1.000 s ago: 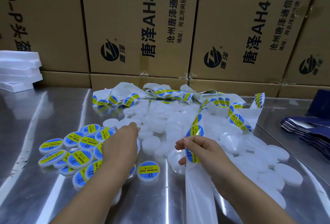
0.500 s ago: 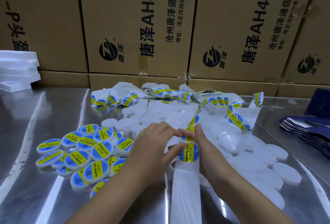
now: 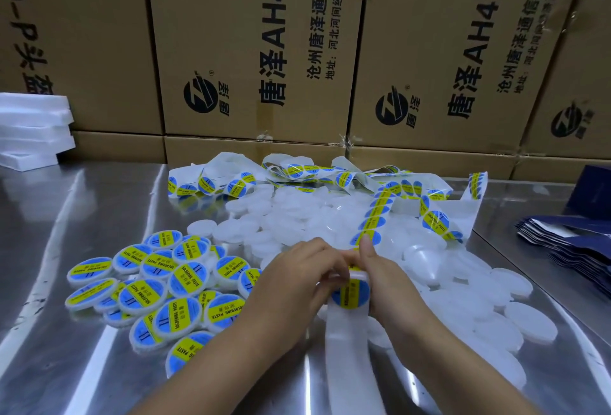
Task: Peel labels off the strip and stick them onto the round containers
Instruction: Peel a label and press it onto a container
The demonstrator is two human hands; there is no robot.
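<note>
The left hand point(image 3: 294, 279) and the right hand point(image 3: 386, 277) both have a closed grip on the strip point(image 3: 344, 348), pinching it at one label point(image 3: 350, 294), probably to lift its edge, low over the tabletop point(image 3: 82, 199) near the plain containers point(image 3: 297, 213).

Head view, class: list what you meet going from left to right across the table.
Stack of white slabs → pile of labelled containers → left hand → right hand, gripping the label strip → stack of dark blue packets.
</note>
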